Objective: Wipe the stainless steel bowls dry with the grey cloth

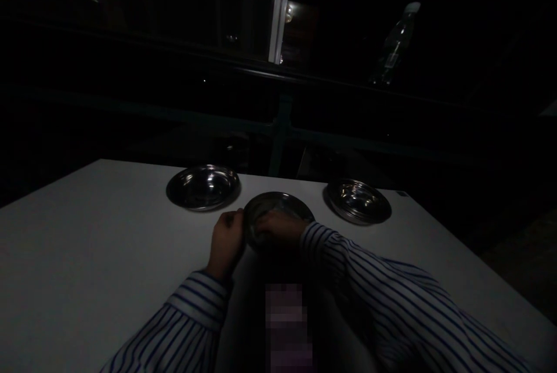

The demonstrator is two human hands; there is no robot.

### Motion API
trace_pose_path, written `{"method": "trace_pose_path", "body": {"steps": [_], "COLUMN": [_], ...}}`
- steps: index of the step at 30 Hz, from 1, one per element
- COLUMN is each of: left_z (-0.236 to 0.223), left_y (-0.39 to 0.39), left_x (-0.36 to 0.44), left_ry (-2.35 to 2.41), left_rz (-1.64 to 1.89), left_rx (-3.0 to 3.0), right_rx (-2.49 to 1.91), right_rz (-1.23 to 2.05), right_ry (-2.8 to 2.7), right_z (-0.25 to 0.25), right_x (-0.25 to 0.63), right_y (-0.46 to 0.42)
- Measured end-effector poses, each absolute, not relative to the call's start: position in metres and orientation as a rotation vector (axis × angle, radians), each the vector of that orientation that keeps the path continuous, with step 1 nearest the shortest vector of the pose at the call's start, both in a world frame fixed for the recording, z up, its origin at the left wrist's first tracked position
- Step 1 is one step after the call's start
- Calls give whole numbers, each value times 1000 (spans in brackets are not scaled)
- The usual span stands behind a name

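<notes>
In the dim head view, a round metal dish (pixel 281 196) with a raised rim is near the middle of the white table. My left hand (pixel 227 239) is closed at the left side of its rim. My right hand (pixel 281 227) reaches inside the same dish from the right, fingers bent and pressed together near its left inner wall. Something pale (pixel 260 238) shows beneath those fingers; whether it is a cloth or a reflection is too dark to tell. Both arms wear blue-and-white striped sleeves.
Two shiny metal dishes stand farther back on the white table (pixel 108 228): a left dish (pixel 202 187) and a right dish (pixel 359 202), the latter seemingly stacked. Beyond the table, a clear plastic bottle (pixel 397 45) stands by a window frame (pixel 281 10).
</notes>
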State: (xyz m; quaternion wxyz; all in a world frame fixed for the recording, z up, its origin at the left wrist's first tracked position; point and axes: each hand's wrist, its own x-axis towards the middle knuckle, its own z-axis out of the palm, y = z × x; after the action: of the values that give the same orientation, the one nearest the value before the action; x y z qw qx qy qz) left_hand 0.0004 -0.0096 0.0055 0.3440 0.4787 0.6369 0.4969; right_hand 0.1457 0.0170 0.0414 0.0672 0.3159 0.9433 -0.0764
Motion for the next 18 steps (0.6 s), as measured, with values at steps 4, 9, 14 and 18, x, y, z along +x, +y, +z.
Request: {"method": "trace_pose_path", "body": {"steps": [4,9,14,18], "left_z": [0,-5,-5,-5], "left_y": [-6,-9,-13,-14], "left_x": [4,7,9,13], "left_ry": [1529,1423,1351,1413], "left_rz": [1272,1286,1325,1330], "left_rx": [1301,1379,1363,1371], "right_rx": [858,1019,1391,1544], "right_rz": [-297,-269,-140,-65], "right_ry": [2828,2802,2717,2648], "right_z": [38,35,40,39], "right_x": [146,145,150,148], "right_y": [4,8,29,28]}}
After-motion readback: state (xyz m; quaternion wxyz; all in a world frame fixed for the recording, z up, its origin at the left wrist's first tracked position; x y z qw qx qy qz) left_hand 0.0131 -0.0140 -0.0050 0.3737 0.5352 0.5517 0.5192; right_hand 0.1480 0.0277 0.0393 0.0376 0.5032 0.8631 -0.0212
